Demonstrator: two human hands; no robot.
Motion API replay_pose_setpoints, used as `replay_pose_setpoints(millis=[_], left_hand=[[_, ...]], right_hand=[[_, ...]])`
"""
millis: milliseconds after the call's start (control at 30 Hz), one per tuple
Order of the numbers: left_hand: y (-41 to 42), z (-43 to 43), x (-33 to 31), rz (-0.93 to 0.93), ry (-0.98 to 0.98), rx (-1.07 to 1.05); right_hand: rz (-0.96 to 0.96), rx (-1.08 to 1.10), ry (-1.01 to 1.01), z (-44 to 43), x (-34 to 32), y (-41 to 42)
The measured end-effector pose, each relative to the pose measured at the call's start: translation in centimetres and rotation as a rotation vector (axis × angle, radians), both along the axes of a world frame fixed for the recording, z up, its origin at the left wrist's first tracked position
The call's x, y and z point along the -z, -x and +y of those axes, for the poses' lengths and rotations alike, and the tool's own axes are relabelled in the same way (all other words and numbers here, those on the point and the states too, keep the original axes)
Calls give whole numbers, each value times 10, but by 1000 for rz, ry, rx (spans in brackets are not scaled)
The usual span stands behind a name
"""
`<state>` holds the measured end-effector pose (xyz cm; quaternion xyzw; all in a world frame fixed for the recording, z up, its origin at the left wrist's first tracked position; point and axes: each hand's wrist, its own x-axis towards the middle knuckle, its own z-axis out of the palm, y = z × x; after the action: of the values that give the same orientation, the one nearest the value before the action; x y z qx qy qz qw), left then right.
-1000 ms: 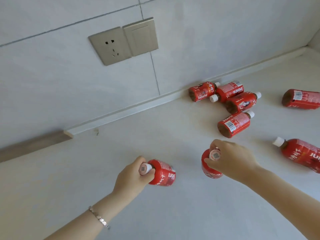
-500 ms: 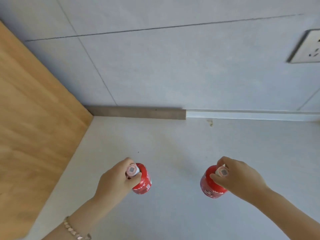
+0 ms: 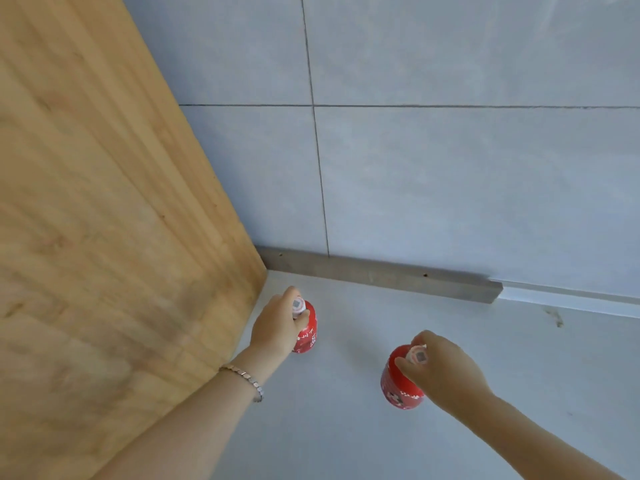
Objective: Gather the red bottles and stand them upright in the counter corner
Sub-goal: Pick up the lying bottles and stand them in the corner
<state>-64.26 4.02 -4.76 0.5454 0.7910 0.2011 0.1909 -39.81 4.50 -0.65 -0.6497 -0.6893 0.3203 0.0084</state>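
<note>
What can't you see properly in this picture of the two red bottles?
- Left bottle, head view: its left side is hidden by the left hand; whether it touches the counter is unclear.
- Right bottle: its right side is covered by the right hand.
- Label writing on both: too small and blurred.
- Wooden panel: cut off by the frame's left edge.

Grey tiled wall point(image 3: 450, 185), wooden panel point(image 3: 97, 202), pale counter point(image 3: 346, 427)

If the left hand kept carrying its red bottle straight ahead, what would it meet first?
Probably the grey trim strip under the tiled wall; the left hand and its red bottle have bare counter ahead, though depth is uncertain.
</note>
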Motion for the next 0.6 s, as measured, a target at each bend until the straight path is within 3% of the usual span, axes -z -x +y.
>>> replay_pose_setpoints(millis=[233,400,500,600], left_hand=[[36,23,15,-36,31,-27],[28,6,9,292,0,-9],[16,-10,6,467,-64,147],[-14,-22,-7,468,51,343]], right_hand=[[69,33,-50,68,23,89],[87,42,-22,86,43,112],[51,37,9,81,40,95],[-87,-127,45,62,33,54]])
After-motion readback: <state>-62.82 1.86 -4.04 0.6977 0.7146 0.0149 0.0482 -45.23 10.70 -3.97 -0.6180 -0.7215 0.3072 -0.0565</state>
